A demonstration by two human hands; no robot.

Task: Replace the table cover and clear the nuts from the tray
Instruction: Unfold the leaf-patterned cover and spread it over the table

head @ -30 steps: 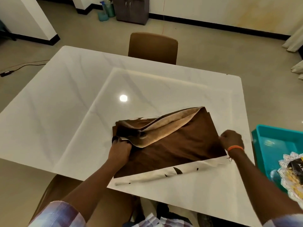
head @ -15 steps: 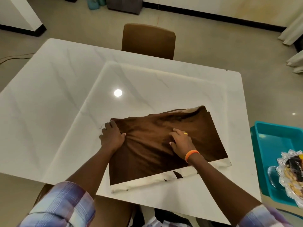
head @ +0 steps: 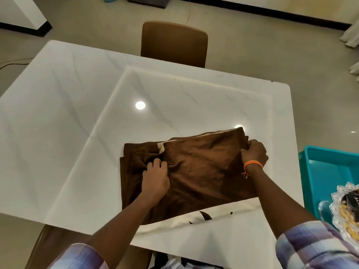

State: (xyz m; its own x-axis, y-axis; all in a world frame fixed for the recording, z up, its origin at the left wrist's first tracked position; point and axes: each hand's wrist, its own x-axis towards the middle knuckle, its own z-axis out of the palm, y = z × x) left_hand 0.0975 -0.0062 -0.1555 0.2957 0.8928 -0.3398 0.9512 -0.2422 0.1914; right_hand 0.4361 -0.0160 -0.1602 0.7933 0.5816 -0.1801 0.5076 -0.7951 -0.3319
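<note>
A folded brown table cover [head: 200,171] with a cream border lies on the near right part of the white marble table [head: 68,117]. My left hand [head: 155,179] pinches a bunched fold near the cover's left middle. My right hand [head: 254,152], with an orange wristband, grips the cover's far right edge. At the right edge of view a clear glass tray [head: 345,214] with yellow nuts and a dark packet sits in a teal plastic bin [head: 326,171].
A brown chair [head: 173,43] stands at the table's far side. Another brown chair [head: 48,247] is tucked under the near edge at the left. A dark cabinet and white curtains line the far wall.
The raised flap was laid flat and both hands pressed on the cover. Now my right hand has moved to the far right edge and my left hand has shifted right, bunching the cloth.
</note>
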